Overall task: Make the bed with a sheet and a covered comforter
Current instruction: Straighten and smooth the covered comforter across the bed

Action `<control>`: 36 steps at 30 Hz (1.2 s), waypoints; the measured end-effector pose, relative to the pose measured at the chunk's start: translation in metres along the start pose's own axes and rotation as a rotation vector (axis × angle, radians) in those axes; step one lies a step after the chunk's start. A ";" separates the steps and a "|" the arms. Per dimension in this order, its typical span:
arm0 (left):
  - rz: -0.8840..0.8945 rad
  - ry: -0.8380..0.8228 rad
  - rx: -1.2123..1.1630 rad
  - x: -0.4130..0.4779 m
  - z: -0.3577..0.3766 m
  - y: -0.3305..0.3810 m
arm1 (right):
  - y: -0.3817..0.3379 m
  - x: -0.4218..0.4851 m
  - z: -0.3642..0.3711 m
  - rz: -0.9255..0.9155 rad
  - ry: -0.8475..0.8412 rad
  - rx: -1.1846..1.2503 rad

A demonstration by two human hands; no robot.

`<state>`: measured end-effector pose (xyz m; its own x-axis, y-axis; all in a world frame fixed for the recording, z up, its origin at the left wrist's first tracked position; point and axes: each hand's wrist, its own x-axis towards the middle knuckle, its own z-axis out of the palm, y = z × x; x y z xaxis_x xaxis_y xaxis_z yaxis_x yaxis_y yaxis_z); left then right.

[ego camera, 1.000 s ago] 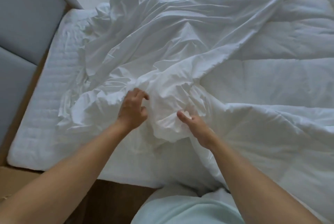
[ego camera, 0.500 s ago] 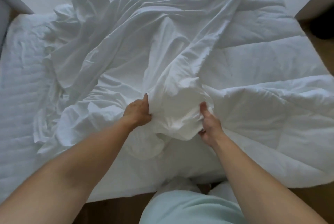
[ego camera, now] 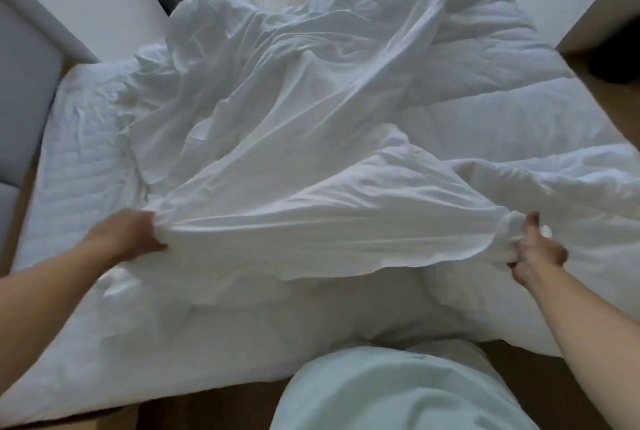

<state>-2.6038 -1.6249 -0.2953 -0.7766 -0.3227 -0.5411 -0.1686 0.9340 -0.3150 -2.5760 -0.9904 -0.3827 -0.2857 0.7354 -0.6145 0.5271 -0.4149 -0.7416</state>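
Grips the near edge of a thin creased white cloth with both hands, set well apart, the edge lifted and stretched taut between them. Closes the left hand on a gathered bunch at the cloth's left end: back of the hand up, fingers curled close together into the folds, tips buried in the fabric and out of sight. Clenches the right hand round a wad at the cloth's right end: fingers pressed together and folded under, thumb raised against the top of the wad. Too blurred there to tell one finger from the next. Beyond the hands, the cloth lies crumpled in long diagonal ridges across the middle and far part of the bed, on top of a white quilted padded comforter. The comforter shows bare on the right side and sags over the bed's near edge below the lifted cloth. On the left, an uncovered strip of white ribbed mattress pad, just beside a grey upholstered headboard. At the bottom, close against the bed, a pale mint-green garment on the person's body. On the right past the comforter, tan wooden floor.
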 end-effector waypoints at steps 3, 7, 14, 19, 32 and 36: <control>-0.018 0.103 0.017 -0.009 0.002 -0.008 | -0.016 0.006 -0.002 -0.010 -0.073 -0.110; 0.134 0.117 -0.094 -0.016 0.015 0.079 | 0.000 -0.019 0.038 -0.099 -0.281 -0.418; 0.410 0.193 -0.217 -0.062 0.049 0.214 | 0.026 -0.043 0.057 -0.256 -0.461 -0.606; 0.538 0.252 -0.207 -0.089 0.046 0.316 | 0.037 -0.038 0.045 -0.152 -0.528 -0.560; 0.577 0.253 -0.019 -0.038 0.031 0.415 | 0.070 0.023 -0.019 0.115 -0.389 -0.115; 0.492 0.220 -0.010 -0.046 -0.003 0.383 | 0.029 0.046 -0.020 0.151 -0.415 0.001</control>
<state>-2.6341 -1.2518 -0.3888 -0.8737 0.1926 -0.4467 0.2426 0.9685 -0.0570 -2.5573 -0.9576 -0.4276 -0.5031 0.3894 -0.7716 0.5865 -0.5019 -0.6357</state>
